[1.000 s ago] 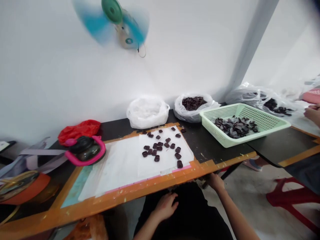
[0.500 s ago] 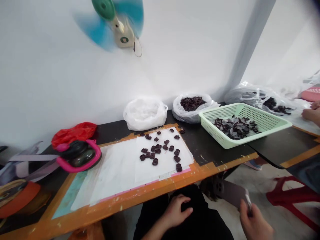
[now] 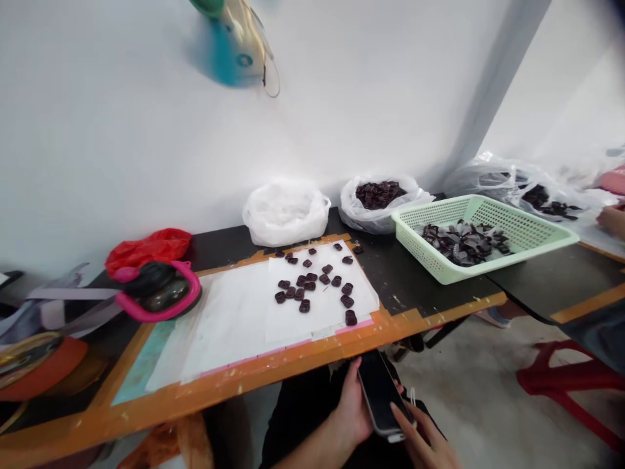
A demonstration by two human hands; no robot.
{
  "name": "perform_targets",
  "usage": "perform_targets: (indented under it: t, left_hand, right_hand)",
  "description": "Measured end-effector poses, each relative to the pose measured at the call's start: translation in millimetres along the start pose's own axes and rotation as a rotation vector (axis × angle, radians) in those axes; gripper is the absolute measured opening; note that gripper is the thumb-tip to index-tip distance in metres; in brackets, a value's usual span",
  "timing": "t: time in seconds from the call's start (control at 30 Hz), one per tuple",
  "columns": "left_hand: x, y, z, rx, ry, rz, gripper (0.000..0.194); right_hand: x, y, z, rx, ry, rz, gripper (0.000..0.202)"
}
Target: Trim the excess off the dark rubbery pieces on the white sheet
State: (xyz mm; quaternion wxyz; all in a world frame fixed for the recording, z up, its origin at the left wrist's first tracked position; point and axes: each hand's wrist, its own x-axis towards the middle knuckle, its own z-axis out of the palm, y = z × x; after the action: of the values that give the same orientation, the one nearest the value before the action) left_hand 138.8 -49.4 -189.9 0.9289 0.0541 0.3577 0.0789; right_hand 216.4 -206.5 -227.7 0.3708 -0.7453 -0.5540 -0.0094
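A dark-screened phone [image 3: 382, 391] lies over my lap, below the table's front edge. My left hand [image 3: 352, 405] is wrapped round the phone's left side. At its lower right, my right hand [image 3: 424, 435] touches the phone with its fingers stretched out and apart. On the white paper [image 3: 229, 319] on the table lie several small dark brown pieces [image 3: 305, 305], away from both hands.
A green basket [image 3: 439, 264] holds dark pieces and clear scraps. Behind the paper stand a white bag [image 3: 286, 225] and a bag of dark pieces [image 3: 359, 218]. A pink-handled bottle [image 3: 159, 296] is at left, a red stool [image 3: 561, 378] at right. Another person's hand [image 3: 612, 219] shows.
The phone has moved left from beside my lap to over it. My left hand has taken hold of it, while my right hand has shifted left to its lower edge.
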Motion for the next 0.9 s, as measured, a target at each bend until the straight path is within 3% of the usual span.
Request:
perform_targets:
  t: [0.1, 0.23, 0.37, 0.47, 0.57, 0.7, 0.8, 0.9]
  left_hand:
    - [-0.3, 13.7, -18.8, 0.004, 0.015, 0.025, 0.072]
    - [-5.4, 27.0, -37.3, 0.071, -0.034, 0.048, 0.082]
    - [-16.2, 17.6, -46.8, 0.337, -0.126, -0.095, 0.089]
    - [-24.9, 1.9, -43.0, 0.513, -0.209, -0.101, 0.087]
    - [-39.3, 0.5, -21.1, 0.546, -0.360, -0.061, 0.088]
    - [-67.8, 33.5, 31.6, 0.446, -0.566, 0.036, 0.102]
    - [-84.6, 69.3, 68.4, 0.343, -0.567, 0.198, 0.100]
    - [-91.5, 98.7, 88.3, 0.273, -0.500, 0.337, 0.090]
  right_hand:
    - [15.1, -7.7, 1.7, 0.067, -0.112, -0.125, 0.046]
    - [24.1, -12.4, -0.2, 0.145, -0.088, -0.120, 0.045]
    - [27.3, -1.8, -9.2, 0.189, 0.130, 0.024, 0.032]
    - [37.9, 3.2, -21.3, 0.309, 0.321, 0.186, 0.027]
    - [57.5, -1.3, -34.9, 0.435, 0.490, 0.304, 0.027]
    - [89.2, -15.5, -44.7, 0.526, 0.600, 0.252, 0.025]
    - [113.1, -28.4, -42.4, 0.560, 0.548, 0.175, 0.025]
    - [135.9, -43.6, -35.5, 0.600, 0.459, 0.113, 0.025]
